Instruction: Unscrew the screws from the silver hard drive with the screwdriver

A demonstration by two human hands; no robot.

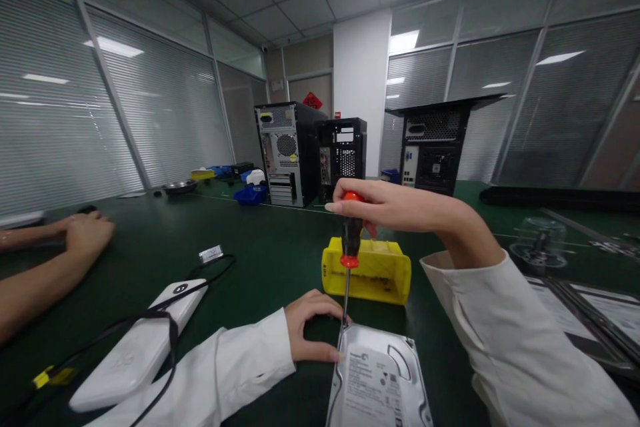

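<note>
While the left hand [313, 323] steadied the hard drive [415, 373], thumb spread from its curled fingers, the screwdriver [351, 233] met the far left corner, where upright, firm pressure would best prevent slipping. The right hand [385, 203] pinched its handle. On the green table [270, 240], before a yellow bin [360, 290], the drive's label [367, 387] read "Seagate"; smaller print was illegible.

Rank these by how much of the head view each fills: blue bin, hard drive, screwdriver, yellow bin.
1. Hard drive, partly cut off by the bottom edge
2. Yellow bin
3. Screwdriver
4. Blue bin, farther from the camera
</note>
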